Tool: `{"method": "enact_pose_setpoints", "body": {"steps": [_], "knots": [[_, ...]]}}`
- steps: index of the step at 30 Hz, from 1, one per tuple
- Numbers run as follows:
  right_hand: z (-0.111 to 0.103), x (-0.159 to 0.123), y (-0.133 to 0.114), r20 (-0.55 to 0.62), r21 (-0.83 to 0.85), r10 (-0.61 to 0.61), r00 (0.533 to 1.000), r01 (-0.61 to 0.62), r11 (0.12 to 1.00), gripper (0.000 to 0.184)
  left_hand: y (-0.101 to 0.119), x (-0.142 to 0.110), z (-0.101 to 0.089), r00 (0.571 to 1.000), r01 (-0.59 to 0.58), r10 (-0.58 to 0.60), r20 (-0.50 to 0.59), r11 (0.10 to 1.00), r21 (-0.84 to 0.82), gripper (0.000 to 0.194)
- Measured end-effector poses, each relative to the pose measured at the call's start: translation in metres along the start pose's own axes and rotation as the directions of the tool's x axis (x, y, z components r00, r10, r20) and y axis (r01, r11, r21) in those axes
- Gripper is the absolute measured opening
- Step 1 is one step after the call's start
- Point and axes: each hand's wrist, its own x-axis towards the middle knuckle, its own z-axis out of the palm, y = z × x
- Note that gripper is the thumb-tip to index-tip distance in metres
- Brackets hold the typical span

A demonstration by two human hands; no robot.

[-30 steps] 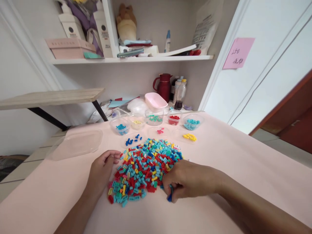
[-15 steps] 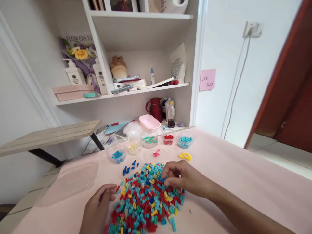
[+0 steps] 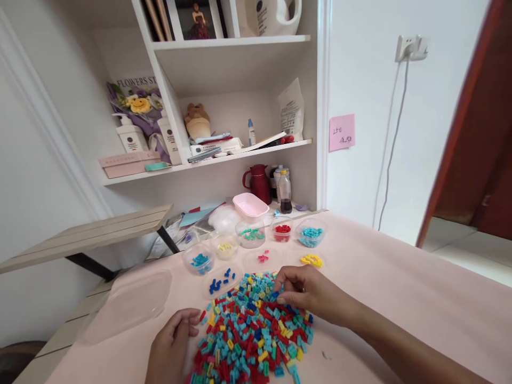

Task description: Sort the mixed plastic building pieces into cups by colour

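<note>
- Pile (image 3: 248, 320): the mixed bricks are spreading across the desk (image 3: 376, 277), the near edge running out of view at the bottom.
- Right hand (image 3: 314, 296): it is hovering over the pile's far right part, hiding the bricks beneath; its grip is pinching a blue brick (image 3: 276, 294), largely covered by the fingers.
- Left hand (image 3: 174, 336): it is resting beside the pile's left edge, fingers loosely curling; the palm is facing out of sight, so whether the grip is holding anything cannot be told.
- Tubs (image 3: 250, 240): they are standing in a row beyond the pile, holding sorted bricks.
- Yellow bricks (image 3: 312, 260): they are lying on a clear tray whose outline is barely showing.
</note>
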Motion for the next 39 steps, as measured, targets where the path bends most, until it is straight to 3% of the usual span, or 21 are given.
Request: {"method": "enact_pose_setpoints", "body": {"steps": [22, 39], "knots": [[0.003, 0.004, 0.010, -0.077, -0.193, -0.039, 0.996, 0.023, 0.981, 0.013, 0.018, -0.010, -0.002, 1.000, -0.017, 0.017, -0.007, 1.000, 0.022, 0.028], [0.003, 0.003, 0.009, -0.079, -0.212, -0.072, 0.994, 0.054, 0.976, 0.017, 0.001, 0.000, -0.002, 0.999, -0.022, 0.021, 0.036, 0.999, 0.025, 0.029]]}}
